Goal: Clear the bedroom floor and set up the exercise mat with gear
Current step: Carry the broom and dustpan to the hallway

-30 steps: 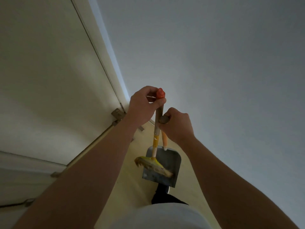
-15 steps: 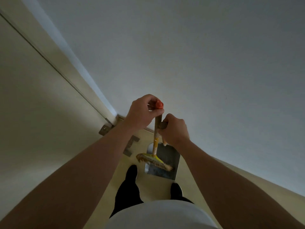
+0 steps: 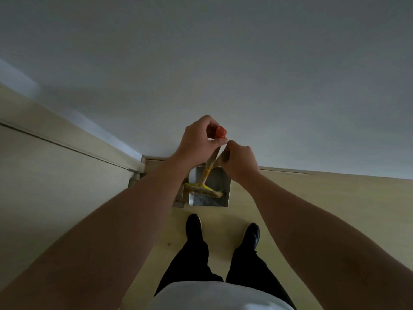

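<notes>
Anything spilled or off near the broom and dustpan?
Nothing spilled. The broom head lies across the dustpan, bristles ragged; left hand and right hand grip the handles. One small dark speck marks the floor.

1. Broom (image 3: 206, 174): orange-red cap at the left hand (image 3: 196, 139), yellow head below it.
2. Dustpan (image 3: 218, 182), under the right hand (image 3: 240, 162): plain grey.
3. Floor (image 3: 312, 209): pale wood.
4. Trousers (image 3: 190, 253) and shoes (image 3: 194, 224): black.
5. Wall (image 3: 223, 63), beyond both hands: grey-white.

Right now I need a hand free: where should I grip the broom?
Grip the broom below its orange cap, from your side: the shaft stands nearly upright, head down in the dustpan, wall behind. The left hand holds it there.
</notes>
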Tool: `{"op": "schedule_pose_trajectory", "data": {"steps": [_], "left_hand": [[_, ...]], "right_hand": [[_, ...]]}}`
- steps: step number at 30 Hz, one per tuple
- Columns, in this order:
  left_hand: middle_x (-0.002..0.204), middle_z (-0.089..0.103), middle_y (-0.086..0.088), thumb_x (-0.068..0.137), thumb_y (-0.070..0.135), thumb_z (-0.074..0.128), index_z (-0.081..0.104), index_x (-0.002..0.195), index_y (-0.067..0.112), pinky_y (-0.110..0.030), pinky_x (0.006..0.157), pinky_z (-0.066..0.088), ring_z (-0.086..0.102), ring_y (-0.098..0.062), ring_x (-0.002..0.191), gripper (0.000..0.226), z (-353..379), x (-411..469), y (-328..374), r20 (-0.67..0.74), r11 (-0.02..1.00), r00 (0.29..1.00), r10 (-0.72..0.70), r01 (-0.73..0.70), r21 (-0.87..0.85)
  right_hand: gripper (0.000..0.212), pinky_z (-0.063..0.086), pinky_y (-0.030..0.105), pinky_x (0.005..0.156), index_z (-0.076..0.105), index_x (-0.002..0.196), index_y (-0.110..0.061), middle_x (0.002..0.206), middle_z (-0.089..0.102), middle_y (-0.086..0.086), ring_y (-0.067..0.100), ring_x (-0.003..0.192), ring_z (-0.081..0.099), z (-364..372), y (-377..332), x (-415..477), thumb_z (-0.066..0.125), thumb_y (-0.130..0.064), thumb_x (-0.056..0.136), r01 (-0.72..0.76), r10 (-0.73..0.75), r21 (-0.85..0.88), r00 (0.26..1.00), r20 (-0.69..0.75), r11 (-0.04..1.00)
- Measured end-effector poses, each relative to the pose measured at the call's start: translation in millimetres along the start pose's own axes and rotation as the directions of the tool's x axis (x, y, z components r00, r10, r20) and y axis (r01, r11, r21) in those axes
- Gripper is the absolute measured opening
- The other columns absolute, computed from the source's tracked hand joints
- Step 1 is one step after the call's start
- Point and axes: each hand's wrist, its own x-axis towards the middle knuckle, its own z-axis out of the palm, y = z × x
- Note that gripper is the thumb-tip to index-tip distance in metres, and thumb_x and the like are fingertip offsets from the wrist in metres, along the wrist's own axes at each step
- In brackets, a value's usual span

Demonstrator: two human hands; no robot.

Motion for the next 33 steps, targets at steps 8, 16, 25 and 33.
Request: {"op": "schedule_pose_trajectory", "data": {"steps": [8,16,25,33], "left_hand": [[0.097,0.072,0.012,0.08,0.025,0.086,0.062,0.098,0.022,-0.012,0.079,0.047,0.069,0.0,0.092,0.03,-8,14,-16,0.021,1.0,1.0,0.013,-0.013,0.009],[0.101,0.072,0.012,0.082,0.025,0.086,0.063,0.102,0.021,-0.012,0.082,0.046,0.068,0.0,0.094,0.031,-9,12,-19,0.014,1.0,1.0,0.001,-0.001,0.003],[0.101,0.07,0.014,0.084,0.027,0.083,0.066,0.109,0.021,-0.009,0.08,0.042,0.064,0.004,0.092,0.031,-3,9,-22,-0.081,0.997,0.994,-0.075,0.074,-0.012],[0.103,0.071,0.011,0.083,0.026,0.084,0.067,0.109,0.019,-0.013,0.082,0.046,0.067,-0.003,0.093,0.031,-1,7,-13,-0.092,0.997,0.993,-0.08,0.08,-0.003]], "right_hand": [[0.003,0.053,0.029,0.055,0.059,0.096,-0.021,0.076,0.063,-0.002,0.014,0.064,0.061,19,-14,13,0.061,-0.02,0.095,-0.044,0.048,0.064,0.996,-0.073,0.997],[0.008,0.06,0.037,0.06,0.056,0.092,-0.021,0.076,0.062,-0.002,0.017,0.064,0.061,19,-15,18,0.063,-0.022,0.094,-0.059,0.065,0.075,0.995,-0.081,0.995],[0.026,0.037,0.022,0.047,0.043,0.094,-0.022,0.073,0.055,-0.002,0.012,0.06,0.054,25,-3,-9,0.068,-0.015,0.091,-0.008,0.013,-0.054,0.995,0.099,0.999],[0.026,0.04,0.025,0.048,0.044,0.095,-0.02,0.073,0.052,-0.002,0.012,0.061,0.052,17,-11,-20,0.069,-0.016,0.091,-0.052,0.057,-0.049,0.993,0.103,0.997]]}}
